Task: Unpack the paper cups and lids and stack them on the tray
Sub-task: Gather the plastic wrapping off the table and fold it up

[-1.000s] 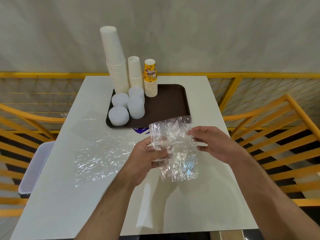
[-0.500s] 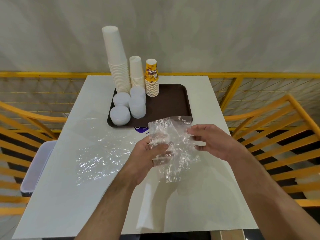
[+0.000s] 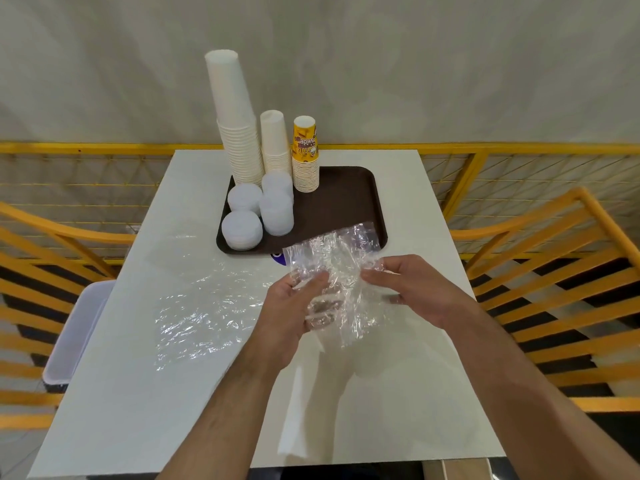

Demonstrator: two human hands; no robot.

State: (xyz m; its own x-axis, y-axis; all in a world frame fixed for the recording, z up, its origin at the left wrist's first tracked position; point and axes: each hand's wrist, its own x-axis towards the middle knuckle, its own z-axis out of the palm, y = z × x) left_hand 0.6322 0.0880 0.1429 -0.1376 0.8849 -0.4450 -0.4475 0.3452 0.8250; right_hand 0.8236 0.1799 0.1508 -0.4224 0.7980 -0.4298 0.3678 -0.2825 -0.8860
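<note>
Hands: left hand (image 3: 294,306) and right hand (image 3: 412,289) both pinch the crinkled clear plastic wrapper (image 3: 337,271), fingers curled into the film; they are closer together than a second ago, and the wrapper is more bunched.
Cups: tall white paper cup stack (image 3: 239,133), shorter white stack (image 3: 277,147) and yellow printed cup stack (image 3: 305,157) stand upright at the far left of the dark brown rectangular tray (image 3: 346,202).
Lids: white round lid stacks (image 3: 256,213) sit just in front of the cups, on the tray.
Table: another sheet of clear film (image 3: 201,306) lies flat on the white table (image 3: 156,393).
Meaning: judging by the empty wrapper being crumpled, unpacking looks finished; only waste remains.
</note>
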